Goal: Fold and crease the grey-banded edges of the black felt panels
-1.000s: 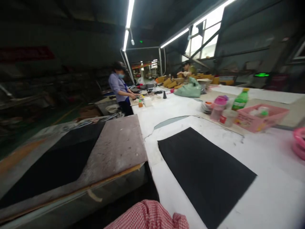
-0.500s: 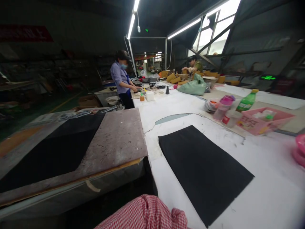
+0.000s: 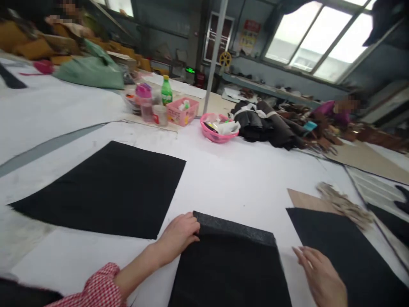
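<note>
A stack of black fabric sheets (image 3: 228, 264) lies on the white table (image 3: 236, 179) right in front of me. My left hand (image 3: 179, 234), in a red checked sleeve, grips the stack's far left corner with its fingers curled over the edge. My right hand (image 3: 319, 273) hovers flat beside the stack's right edge, fingers stretched out and holding nothing. A single black sheet (image 3: 105, 189) lies spread out to the left. Another black sheet (image 3: 345, 247) rests to the right on brown cardboard (image 3: 306, 200).
Behind stand a pink basket (image 3: 182, 113), a round pink bowl (image 3: 217, 132), a green bottle (image 3: 166, 90) and jars (image 3: 145, 102). Dark material (image 3: 265, 123) is piled at the back. A green bag (image 3: 89, 70) lies far left. A person (image 3: 335, 111) sits far right, another (image 3: 68, 19) at top left.
The view has swung right, away from the left bench and the standing person. Both my hands and the black stack have come into view.
</note>
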